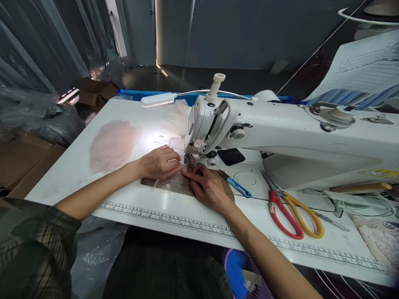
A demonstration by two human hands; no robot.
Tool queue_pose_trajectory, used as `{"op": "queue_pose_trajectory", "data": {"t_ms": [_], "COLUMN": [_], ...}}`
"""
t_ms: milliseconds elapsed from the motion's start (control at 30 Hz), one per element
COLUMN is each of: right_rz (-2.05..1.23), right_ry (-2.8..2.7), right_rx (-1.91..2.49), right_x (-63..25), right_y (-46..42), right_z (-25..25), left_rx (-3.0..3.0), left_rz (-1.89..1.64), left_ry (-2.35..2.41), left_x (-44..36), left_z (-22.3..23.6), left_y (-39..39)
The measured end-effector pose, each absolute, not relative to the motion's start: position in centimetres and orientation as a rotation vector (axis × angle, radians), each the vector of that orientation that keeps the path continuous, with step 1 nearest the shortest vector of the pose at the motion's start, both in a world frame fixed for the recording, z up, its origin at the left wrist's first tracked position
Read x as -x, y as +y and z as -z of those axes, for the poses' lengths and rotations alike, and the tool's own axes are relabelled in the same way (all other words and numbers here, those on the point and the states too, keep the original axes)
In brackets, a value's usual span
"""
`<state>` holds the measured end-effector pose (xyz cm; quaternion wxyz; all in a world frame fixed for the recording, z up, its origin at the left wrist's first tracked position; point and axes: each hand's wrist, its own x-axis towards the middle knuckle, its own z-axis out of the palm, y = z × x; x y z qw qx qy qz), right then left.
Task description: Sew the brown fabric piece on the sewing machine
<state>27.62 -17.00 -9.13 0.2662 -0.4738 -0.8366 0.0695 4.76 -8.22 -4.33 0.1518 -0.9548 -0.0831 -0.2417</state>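
Observation:
A piece of thin, sheer pale fabric point(176, 181) lies beneath the needle area of a white sewing machine point(205, 120). My left hand point(159, 162) is closed on its left side, fingers curled together just left of the presser foot. From the right, my right hand point(209, 187) grips the fabric's near edge close to the foot, its index finger reaching toward my left fingertips. Under the fabric and both hands is a shiny brown plate point(152, 182). The fingertips partly hide the cloth edge.
Blue thread snips point(238, 187) lie right of my right hand, then scissors with red and yellow handles point(294, 211). A pile of sheer pink fabric point(114, 143) sits at left. A ruler tape point(170, 220) runs along the table's front edge. Cardboard boxes point(28, 166) stand beyond the left edge.

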Motion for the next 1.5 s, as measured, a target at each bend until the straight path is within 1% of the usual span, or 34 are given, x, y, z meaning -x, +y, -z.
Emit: {"op": "queue_pose_trajectory", "data": {"t_ms": [133,267,400,667,900,1100,1267,1500], "right_rz": [-0.205,-0.227,-0.237,-0.223,-0.232,-0.251,-0.242,-0.265], "right_ry": [-2.258,-2.251,-2.256,-2.254,-2.268,-2.246,-2.244,-2.24], "right_rx": [1.29,1.304,1.308,1.34,1.321,1.318,1.291,1.318], "right_x": [-27.7,-27.7,-27.7,-27.7,-27.7,-27.6,-27.6,-27.6], "right_y": [-17.0,-17.0,-17.0,-17.1,-17.1,-17.1,-17.0,-17.0], "right_z": [9.1,9.1,9.0,9.2,8.9,8.9,9.1,9.1], "left_rx": [2.745,2.998,3.165,2.935,3.021,2.954,2.948,2.967], "left_rz": [0.699,0.805,0.721,0.779,0.848,0.856,0.931,0.848], "left_ry": [-0.107,0.002,0.088,0.11,0.092,0.061,0.103,0.075], "left_x": [-4.7,-3.2,-2.5,-4.0,-4.3,-4.1,-4.2,-4.2], "left_z": [4.9,4.6,5.0,6.1,6.7,6.6,6.5,6.6], "left_y": [-7.0,-8.9,-10.5,-10.0,-10.0,-10.2,-10.2,-10.2]}}
